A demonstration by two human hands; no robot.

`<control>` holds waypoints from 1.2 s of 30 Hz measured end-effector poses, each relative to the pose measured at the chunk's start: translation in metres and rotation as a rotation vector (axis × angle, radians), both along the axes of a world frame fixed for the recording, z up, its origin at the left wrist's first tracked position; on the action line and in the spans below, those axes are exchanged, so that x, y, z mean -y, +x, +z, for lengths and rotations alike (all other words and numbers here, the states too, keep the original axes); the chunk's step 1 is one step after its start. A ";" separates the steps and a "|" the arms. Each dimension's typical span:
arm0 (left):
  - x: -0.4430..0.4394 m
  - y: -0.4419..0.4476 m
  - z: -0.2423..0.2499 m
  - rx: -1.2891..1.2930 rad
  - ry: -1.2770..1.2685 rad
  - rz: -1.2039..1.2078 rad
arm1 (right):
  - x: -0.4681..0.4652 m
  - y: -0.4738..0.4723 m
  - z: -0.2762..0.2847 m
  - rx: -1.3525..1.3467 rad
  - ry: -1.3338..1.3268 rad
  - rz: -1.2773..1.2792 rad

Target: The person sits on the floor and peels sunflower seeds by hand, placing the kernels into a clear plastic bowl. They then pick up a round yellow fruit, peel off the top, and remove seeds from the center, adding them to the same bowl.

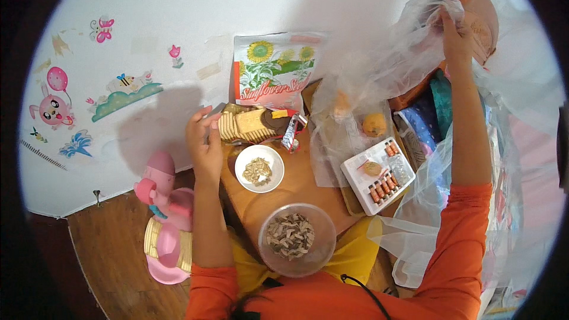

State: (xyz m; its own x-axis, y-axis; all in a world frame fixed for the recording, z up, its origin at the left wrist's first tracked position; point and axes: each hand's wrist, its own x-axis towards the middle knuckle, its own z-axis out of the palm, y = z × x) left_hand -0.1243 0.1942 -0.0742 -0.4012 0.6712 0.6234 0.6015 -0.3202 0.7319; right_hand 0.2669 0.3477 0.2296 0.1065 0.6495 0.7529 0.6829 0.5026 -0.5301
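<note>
My right hand (458, 38) is raised at the upper right, its fingers closed on bunched sheer white netting (426, 49). The netting drapes over the tray's far end and down beside my right arm. My left hand (204, 135) is at the left end of an opened tray of biscuits (246, 124), light ones with a dark section. Its thumb and fingers are near a grey edge there; whether they grip it is unclear. Just below sits a white bowl (260, 169) of pale seed kernels. A clear plastic bowl (297, 240) of striped sunflower seeds is close to my body.
Behind the biscuits, a bag with sunflower pictures (273, 69) leans on the wall. A white tray of small vials (378, 175) and an orange fruit (374, 124) lie right on the wooden table (306, 186). A pink toy seat (169, 231) stands left; a brown container (475, 13) is upper right.
</note>
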 end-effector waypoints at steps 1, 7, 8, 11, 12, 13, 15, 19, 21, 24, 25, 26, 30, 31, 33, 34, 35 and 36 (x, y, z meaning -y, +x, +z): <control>0.003 0.004 0.004 0.007 0.017 -0.014 | 0.008 0.009 0.001 -0.021 -0.064 0.039; 0.053 0.075 0.069 0.580 -0.087 -0.747 | 0.116 0.015 -0.080 0.586 -0.084 0.344; 0.063 0.096 0.087 0.674 -0.245 -0.916 | 0.134 0.015 -0.097 0.630 -0.144 0.432; 0.069 0.149 0.098 0.800 -0.507 -1.023 | 0.178 -0.009 -0.139 0.878 -0.304 0.521; 0.065 0.163 0.102 0.806 -0.631 -1.006 | 0.188 -0.009 -0.151 0.870 -0.285 0.574; 0.060 0.170 0.103 0.802 -0.757 -0.976 | 0.194 -0.008 -0.165 0.853 -0.261 0.633; 0.048 0.179 0.091 0.722 -0.857 -0.919 | 0.210 -0.007 -0.180 0.855 -0.215 0.652; 0.021 0.164 0.053 1.208 -0.830 -0.874 | 0.229 -0.001 -0.182 0.689 -0.265 0.556; 0.016 0.170 0.050 1.636 -0.600 -0.716 | 0.230 0.024 -0.192 0.780 -0.474 0.392; -0.001 0.133 -0.001 1.797 -0.431 -0.984 | 0.214 0.051 -0.216 0.821 -0.552 0.302; -0.002 0.125 -0.003 1.808 -0.396 -1.264 | 0.210 0.053 -0.214 0.834 -0.600 0.247; 0.000 0.122 -0.006 1.722 -0.487 -1.077 | 0.208 0.051 -0.212 0.753 -0.631 0.253; 0.051 0.121 0.070 1.194 -0.690 -0.789 | 0.209 0.032 -0.181 0.644 -0.413 0.383; 0.057 0.114 0.068 1.060 -0.633 -0.683 | 0.205 0.026 -0.183 0.612 -0.317 0.421; 0.073 0.088 0.061 0.791 -0.512 -0.470 | 0.197 0.011 -0.190 0.545 -0.122 0.499; 0.077 0.076 0.051 0.623 -0.504 -0.375 | 0.197 -0.001 -0.193 0.592 -0.071 0.454; 0.076 0.064 0.034 0.455 -0.495 -0.281 | 0.192 -0.005 -0.203 0.652 -0.078 0.440; 0.077 0.053 0.012 0.289 -0.490 -0.183 | 0.185 -0.009 -0.218 0.712 -0.088 0.429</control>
State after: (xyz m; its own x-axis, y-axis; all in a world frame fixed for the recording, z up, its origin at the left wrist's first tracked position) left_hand -0.0711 0.1173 -0.0620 -0.3591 0.9272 0.1066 0.3226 0.0161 0.9464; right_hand 0.2583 0.1630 0.0120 -0.6455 0.5851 0.4910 0.6288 0.7720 -0.0933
